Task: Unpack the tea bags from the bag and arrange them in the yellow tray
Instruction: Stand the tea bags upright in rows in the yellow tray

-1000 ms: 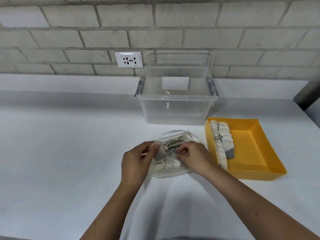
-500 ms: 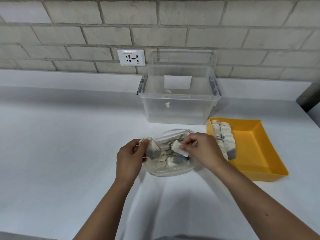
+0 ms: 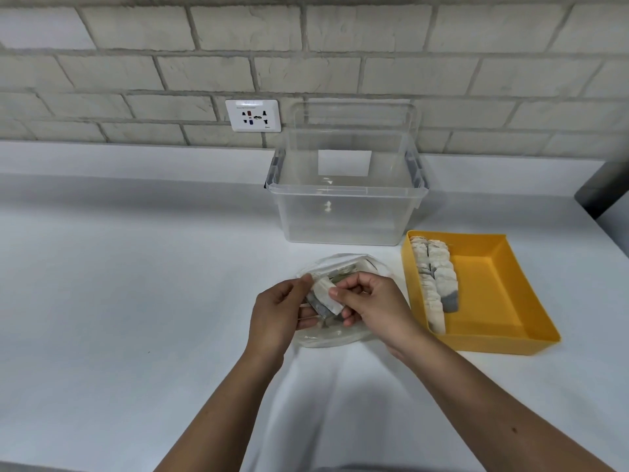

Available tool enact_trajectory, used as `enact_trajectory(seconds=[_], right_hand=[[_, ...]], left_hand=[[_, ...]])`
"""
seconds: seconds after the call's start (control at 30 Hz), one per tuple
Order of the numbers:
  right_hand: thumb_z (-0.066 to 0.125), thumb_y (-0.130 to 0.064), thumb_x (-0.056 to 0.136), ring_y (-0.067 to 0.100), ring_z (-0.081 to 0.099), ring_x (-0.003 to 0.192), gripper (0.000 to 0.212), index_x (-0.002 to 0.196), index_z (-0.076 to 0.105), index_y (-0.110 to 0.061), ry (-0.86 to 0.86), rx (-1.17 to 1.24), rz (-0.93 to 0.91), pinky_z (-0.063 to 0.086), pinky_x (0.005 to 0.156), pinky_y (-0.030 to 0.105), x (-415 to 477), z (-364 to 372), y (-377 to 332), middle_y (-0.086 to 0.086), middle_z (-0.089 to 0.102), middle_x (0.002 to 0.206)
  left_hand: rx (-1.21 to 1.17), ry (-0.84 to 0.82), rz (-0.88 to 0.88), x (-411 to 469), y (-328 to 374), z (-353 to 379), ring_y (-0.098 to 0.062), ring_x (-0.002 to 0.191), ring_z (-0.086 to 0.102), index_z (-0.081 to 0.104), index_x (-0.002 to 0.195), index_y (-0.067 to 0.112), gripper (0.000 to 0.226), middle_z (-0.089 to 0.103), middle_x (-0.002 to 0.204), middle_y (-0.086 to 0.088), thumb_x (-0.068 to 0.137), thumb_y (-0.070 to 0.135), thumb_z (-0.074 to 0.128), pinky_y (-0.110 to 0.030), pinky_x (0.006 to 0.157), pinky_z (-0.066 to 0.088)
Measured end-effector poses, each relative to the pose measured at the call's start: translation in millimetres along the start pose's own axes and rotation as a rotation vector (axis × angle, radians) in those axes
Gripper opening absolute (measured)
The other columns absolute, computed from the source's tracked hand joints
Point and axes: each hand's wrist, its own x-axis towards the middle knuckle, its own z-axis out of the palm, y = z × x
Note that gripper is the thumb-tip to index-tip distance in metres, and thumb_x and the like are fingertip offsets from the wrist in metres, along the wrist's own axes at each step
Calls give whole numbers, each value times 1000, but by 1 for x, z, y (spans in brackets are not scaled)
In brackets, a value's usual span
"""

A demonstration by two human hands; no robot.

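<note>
A few tea bags (image 3: 324, 299) are pinched together between the curled fingers and thumb of the left hand (image 3: 276, 313) and those of the right hand (image 3: 376, 306), and are held just above the opened clear bag (image 3: 335, 337), which lies on the counter (image 3: 136, 301) towards its front edge. In the yellow tray (image 3: 483, 347), set just right of the bag, two rows of tea bags (image 3: 434, 284) are packed along the left wall. A clear storage box (image 3: 347, 212) is stood behind both, near the counter's back edge.
</note>
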Motion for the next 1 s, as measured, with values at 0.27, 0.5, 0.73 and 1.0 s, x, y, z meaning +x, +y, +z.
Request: enact_trajectory(seconds=[0.27,0.5,0.73,1.0], right_hand=[[75,-21,82,4,57,54,9,82,72,-13,58,-458,-131,44,54,11,17,-7,11,-9,64,65],[75,-31,78,20,57,101,31,106,67,-20,-141,-1124,-157,47,80,28,25,-7,28,1,54,111],[74,-23,78,8,51,80,6,82,69,-22,-78,-1005,-264,39,64,25,23,-4,24,-11,53,84],[73,-22,83,-1,53,65,8,82,67,-18,-15,-755,-366,39,63,7,16,-27,8,-10,62,82]], left_hand=[[363,106,267,4,-3,-17,-15,64,65,74,87,27,12,72,67,4,91,34,66,-35,68,54],[596,174,326,7,-8,-22,-10,65,58,71,89,38,26,70,70,14,86,54,52,-27,60,41],[517,187,293,5,-5,-24,-13,57,51,68,78,27,23,67,62,10,96,37,59,-31,59,42],[456,213,311,1,3,-19,-19,60,54,71,80,24,20,69,65,6,96,29,60,-32,62,43]])
